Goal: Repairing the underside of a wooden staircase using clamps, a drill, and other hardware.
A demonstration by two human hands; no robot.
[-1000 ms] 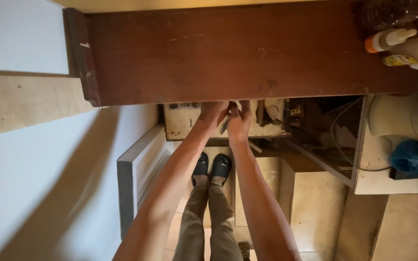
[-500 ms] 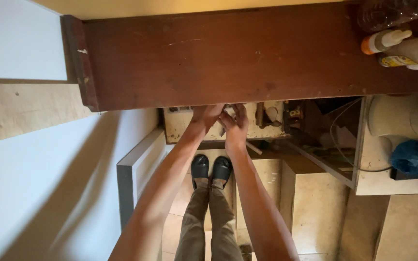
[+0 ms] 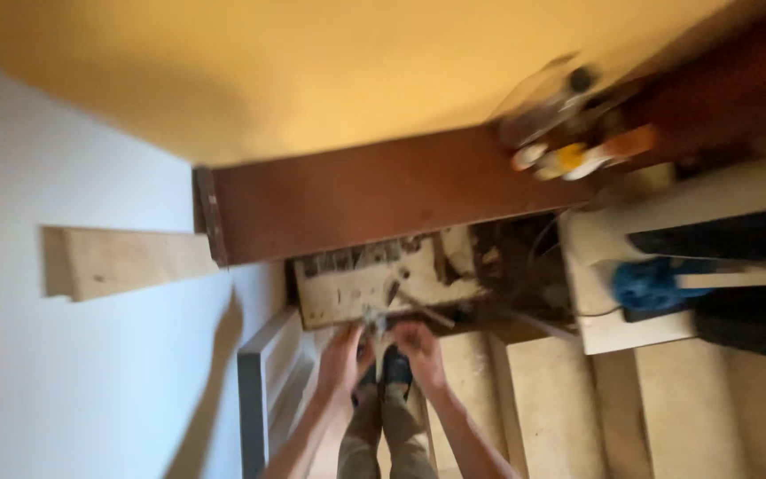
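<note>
The picture is blurred by motion. My left hand (image 3: 343, 359) and my right hand (image 3: 420, 350) are close together below a worn white box (image 3: 347, 291) that holds tools. That box sits under a dark brown wooden board (image 3: 374, 191). Both hands have curled fingers meeting around a small grey metal piece (image 3: 374, 321), which sticks up between them. What the piece is cannot be told. My legs and dark shoes (image 3: 392, 371) show beneath the hands.
Bottles (image 3: 569, 158) stand on the brown board at the upper right. A white shelf unit (image 3: 609, 330) with a blue object (image 3: 649, 282) is to the right. A pale wooden plank (image 3: 130, 262) hangs on the white wall, and a grey panel (image 3: 254, 404) leans at the left.
My hands have drawn back from the box toward me, still together. The view has swung and now takes in the yellow surface above; the picture has become blurred.
</note>
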